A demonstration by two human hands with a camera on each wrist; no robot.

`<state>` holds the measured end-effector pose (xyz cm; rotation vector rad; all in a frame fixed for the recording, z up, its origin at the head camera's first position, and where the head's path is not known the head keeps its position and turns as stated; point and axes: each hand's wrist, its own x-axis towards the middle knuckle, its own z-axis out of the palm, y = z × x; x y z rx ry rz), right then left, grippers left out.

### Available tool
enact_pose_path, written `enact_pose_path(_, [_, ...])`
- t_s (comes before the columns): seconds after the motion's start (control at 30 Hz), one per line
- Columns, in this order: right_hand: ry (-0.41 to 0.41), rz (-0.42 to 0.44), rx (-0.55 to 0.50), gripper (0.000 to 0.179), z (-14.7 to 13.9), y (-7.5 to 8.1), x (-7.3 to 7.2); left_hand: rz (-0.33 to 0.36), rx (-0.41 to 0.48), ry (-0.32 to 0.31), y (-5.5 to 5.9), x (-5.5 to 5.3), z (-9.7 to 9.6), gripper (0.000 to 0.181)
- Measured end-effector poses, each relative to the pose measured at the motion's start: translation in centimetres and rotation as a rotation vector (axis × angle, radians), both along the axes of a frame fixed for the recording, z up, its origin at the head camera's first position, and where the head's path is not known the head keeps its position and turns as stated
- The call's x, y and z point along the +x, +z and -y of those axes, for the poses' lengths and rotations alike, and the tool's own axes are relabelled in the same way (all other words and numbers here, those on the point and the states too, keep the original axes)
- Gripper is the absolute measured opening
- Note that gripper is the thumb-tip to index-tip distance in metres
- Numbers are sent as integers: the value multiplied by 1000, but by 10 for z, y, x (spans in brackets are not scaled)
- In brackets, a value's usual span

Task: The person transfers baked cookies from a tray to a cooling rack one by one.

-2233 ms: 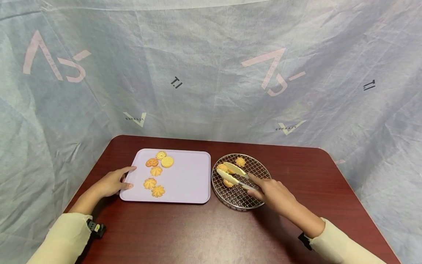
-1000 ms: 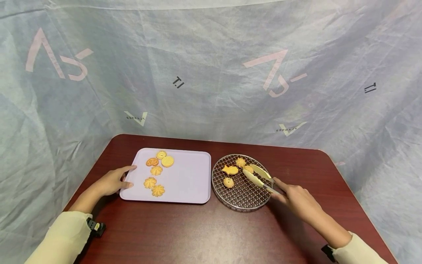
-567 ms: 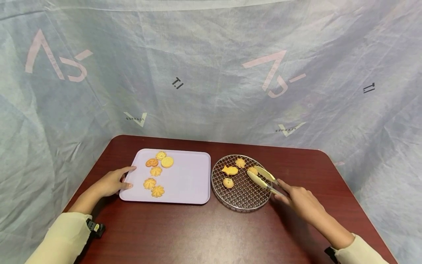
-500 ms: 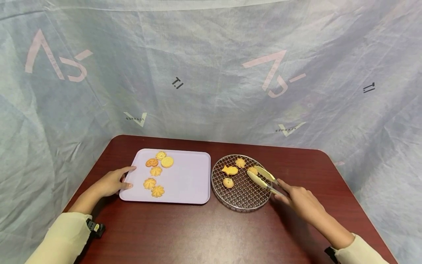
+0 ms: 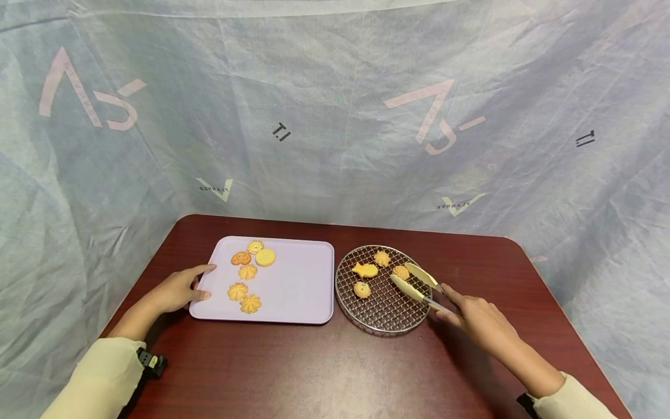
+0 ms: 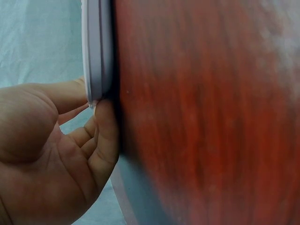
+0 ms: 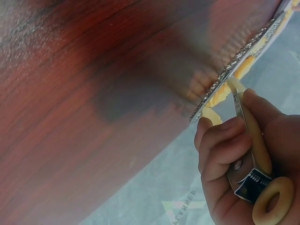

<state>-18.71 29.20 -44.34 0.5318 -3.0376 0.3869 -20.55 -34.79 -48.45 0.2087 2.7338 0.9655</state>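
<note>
My left hand (image 5: 175, 291) grips the left edge of a pale lilac tray (image 5: 298, 279), thumb and fingers on opposite faces of its rim. Several cookies sit on the tray's left half, among them a pretzel-shaped one (image 5: 241, 258) and a round pale one (image 5: 265, 257). My right hand (image 5: 478, 320) holds tongs (image 5: 409, 288) with cream tips and metal arms. Their tips are parted around a swirled round cookie (image 5: 400, 272) that lies on a round wire rack (image 5: 382, 317). Also on the rack are a fish-shaped cookie (image 5: 365, 270), a flower-shaped cookie (image 5: 382, 258) and a round cookie (image 5: 362, 290).
The rack stands just right of the tray on a dark red wooden table (image 5: 314, 372). A grey-blue printed cloth (image 5: 335, 145) hangs behind the table and along its sides.
The tongs carried the swirled cookie from the rack's left side to its right side, uncovering the fish-shaped cookie. Their tips have since spread from it. My left hand stays put.
</note>
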Motion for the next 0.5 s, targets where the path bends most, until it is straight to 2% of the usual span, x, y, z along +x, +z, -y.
enact_pose_path(0.5, [26,-31,5,69,3,1,2,7,-7,9,2,1,-2,68])
